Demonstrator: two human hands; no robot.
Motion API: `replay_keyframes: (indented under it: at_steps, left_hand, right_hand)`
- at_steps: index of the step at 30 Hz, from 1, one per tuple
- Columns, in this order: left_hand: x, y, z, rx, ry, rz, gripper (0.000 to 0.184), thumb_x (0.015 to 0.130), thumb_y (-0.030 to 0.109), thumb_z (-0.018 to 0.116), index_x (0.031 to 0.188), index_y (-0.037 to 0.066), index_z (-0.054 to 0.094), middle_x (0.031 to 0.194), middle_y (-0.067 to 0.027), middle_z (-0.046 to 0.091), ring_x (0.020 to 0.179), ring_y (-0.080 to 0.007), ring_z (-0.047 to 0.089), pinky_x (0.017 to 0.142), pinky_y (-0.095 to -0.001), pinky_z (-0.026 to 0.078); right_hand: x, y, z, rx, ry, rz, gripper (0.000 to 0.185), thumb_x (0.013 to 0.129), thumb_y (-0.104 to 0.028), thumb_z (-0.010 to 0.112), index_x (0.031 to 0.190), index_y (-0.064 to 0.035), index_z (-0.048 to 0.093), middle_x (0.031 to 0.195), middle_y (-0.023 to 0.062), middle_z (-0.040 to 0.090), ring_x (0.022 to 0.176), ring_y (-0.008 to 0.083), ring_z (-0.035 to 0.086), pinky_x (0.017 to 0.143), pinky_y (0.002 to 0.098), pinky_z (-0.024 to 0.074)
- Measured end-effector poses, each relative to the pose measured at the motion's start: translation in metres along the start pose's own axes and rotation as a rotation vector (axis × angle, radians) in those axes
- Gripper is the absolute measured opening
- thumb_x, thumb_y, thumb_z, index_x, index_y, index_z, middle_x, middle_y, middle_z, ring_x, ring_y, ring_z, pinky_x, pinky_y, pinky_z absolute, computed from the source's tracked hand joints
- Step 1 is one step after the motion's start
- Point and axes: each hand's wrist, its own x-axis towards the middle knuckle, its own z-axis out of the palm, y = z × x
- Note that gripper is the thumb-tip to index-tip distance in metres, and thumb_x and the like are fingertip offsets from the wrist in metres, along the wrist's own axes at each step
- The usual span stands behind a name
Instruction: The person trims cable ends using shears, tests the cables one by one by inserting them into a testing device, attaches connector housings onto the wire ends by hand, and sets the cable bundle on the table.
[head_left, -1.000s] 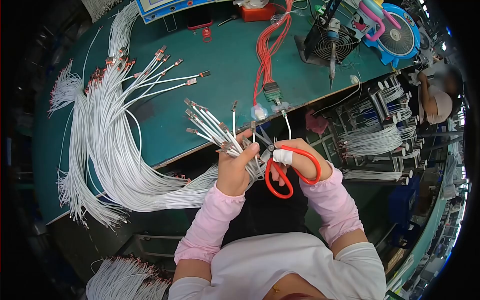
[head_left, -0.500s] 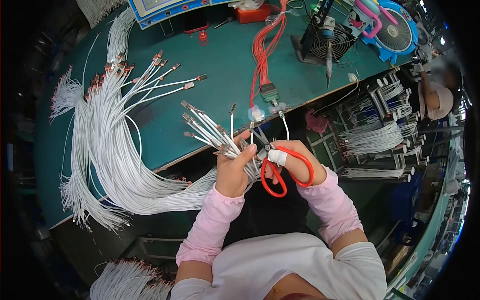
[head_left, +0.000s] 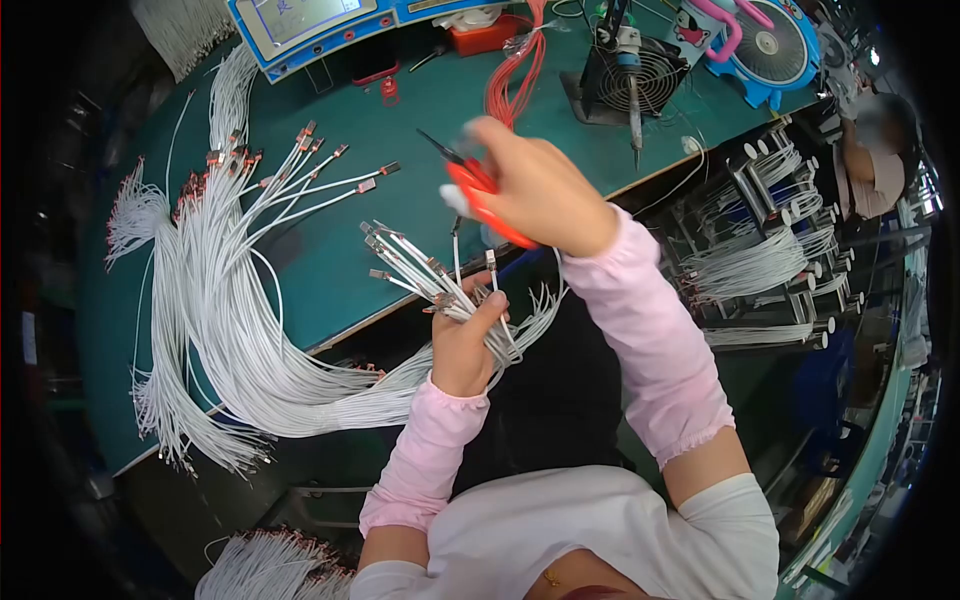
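My left hand (head_left: 466, 345) is closed around a bunch of white cables (head_left: 405, 262) whose metal connector ends fan out up and to the left over the table's front edge. The loose ends of some cables spread to the right of that hand. Above and to the right, my right hand (head_left: 540, 185) grips red-handled scissors (head_left: 484, 200) over the green table, their dark tip pointing up and left. The fingers of that hand are partly blurred. A large bundle of white cables (head_left: 235, 310) lies on the table at the left and runs toward my left hand.
A blue-framed device with a screen (head_left: 300, 25) stands at the back, beside a red box (head_left: 487, 36). Red wires (head_left: 514, 85), a soldering iron (head_left: 634, 90) and a blue fan (head_left: 766, 50) are further right. Cable racks (head_left: 765, 265) and another person (head_left: 872, 165) are at the right.
My right hand has lifted away from my left hand, up and over the table, carrying the scissors. My left hand has stayed on the cables. The view has shifted slightly.
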Motion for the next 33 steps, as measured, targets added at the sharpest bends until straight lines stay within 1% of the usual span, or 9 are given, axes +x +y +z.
replay_keyframes:
  at_steps: [4,7,11,15,17,20,23,27,33]
  left_hand:
    - [0.0,0.003,-0.001,0.005,0.009,0.019,0.03,0.072,-0.001,0.061,0.099,-0.003,0.049,0.075,-0.0042,0.052,0.067,-0.0122,0.052,0.062,-0.0234,0.042]
    - [0.003,0.001,-0.002,-0.001,0.006,0.008,0.029,0.072,-0.001,0.061,0.099,-0.003,0.05,0.076,-0.0046,0.053,0.067,-0.0123,0.052,0.063,-0.0231,0.042]
    - [0.005,-0.003,-0.003,0.005,-0.025,0.0,0.027,0.072,-0.001,0.061,0.097,-0.003,0.051,0.078,-0.0048,0.055,0.069,-0.0121,0.054,0.063,-0.0229,0.043]
    - [0.005,-0.009,-0.006,0.026,-0.148,-0.031,0.023,0.073,-0.001,0.061,0.095,-0.003,0.052,0.082,-0.006,0.058,0.071,-0.0128,0.056,0.065,-0.0245,0.045]
    - [0.004,-0.01,-0.003,0.077,-0.116,-0.025,0.022,0.075,0.001,0.06,0.096,-0.004,0.052,0.081,-0.0076,0.058,0.071,-0.0134,0.056,0.066,-0.025,0.046]
    - [0.009,-0.001,0.002,0.088,0.004,0.018,0.02,0.078,0.006,0.058,0.095,-0.004,0.052,0.078,-0.0077,0.057,0.07,-0.0125,0.054,0.068,-0.0242,0.045]
    - [0.015,-0.007,-0.003,0.081,-0.046,0.022,0.02,0.077,0.003,0.056,0.095,-0.003,0.05,0.074,-0.0054,0.049,0.068,-0.0155,0.05,0.066,-0.0273,0.043]
    - [0.012,-0.01,0.003,0.025,-0.082,0.006,0.023,0.073,-0.001,0.056,0.095,-0.005,0.051,0.076,-0.0048,0.05,0.067,-0.0118,0.049,0.065,-0.0232,0.041]
    - [0.015,-0.005,0.002,0.054,-0.076,-0.081,0.026,0.072,-0.003,0.058,0.097,-0.006,0.051,0.083,-0.0083,0.055,0.075,-0.018,0.058,0.067,-0.0281,0.048]
  right_hand:
    - [0.01,0.007,0.022,-0.072,0.327,-0.363,0.042,0.072,-0.015,0.061,0.108,0.0004,0.046,0.088,0.018,0.057,0.082,0.033,0.056,0.071,0.0369,0.0444]
    - [-0.02,0.01,0.021,-0.058,0.327,-0.228,0.042,0.073,-0.012,0.059,0.112,-0.0005,0.046,0.095,0.0177,0.056,0.088,0.034,0.053,0.075,0.0363,0.0428]
    - [-0.07,0.012,0.023,0.298,0.054,0.271,0.026,0.072,-0.009,0.059,0.095,0.0022,0.056,0.083,0.0142,0.059,0.076,0.0255,0.058,0.067,0.0305,0.0451]
    - [-0.099,0.019,0.034,0.3,0.096,0.106,0.013,0.073,-0.006,0.058,0.081,0.0041,0.059,0.078,0.0136,0.059,0.071,0.0195,0.057,0.062,0.0271,0.0443]
    - [-0.109,0.023,0.035,0.395,0.335,0.112,0.011,0.076,-0.006,0.056,0.082,0.0028,0.058,0.078,0.0104,0.059,0.071,0.0164,0.056,0.064,0.0262,0.0434]
    - [-0.11,0.045,0.028,0.443,0.592,0.452,0.013,0.085,-0.008,0.045,0.08,0.0005,0.053,0.075,0.0045,0.056,0.075,0.0108,0.052,0.067,0.024,0.0408]
    - [-0.101,0.067,0.043,0.621,0.435,0.567,0.017,0.087,-0.011,0.043,0.078,-0.0003,0.052,0.066,0.0042,0.056,0.059,0.0101,0.052,0.055,0.0223,0.0427]
    - [-0.085,0.056,0.049,0.686,0.383,0.653,0.017,0.083,-0.013,0.049,0.072,-0.0021,0.052,0.047,-0.0021,0.044,0.038,0.0032,0.037,0.035,0.0183,0.0275]
    - [-0.1,0.053,0.05,0.787,0.356,0.656,0.018,0.083,-0.011,0.049,0.068,-0.0004,0.052,0.046,-0.0041,0.04,0.038,0.0018,0.034,0.034,0.0196,0.0226]
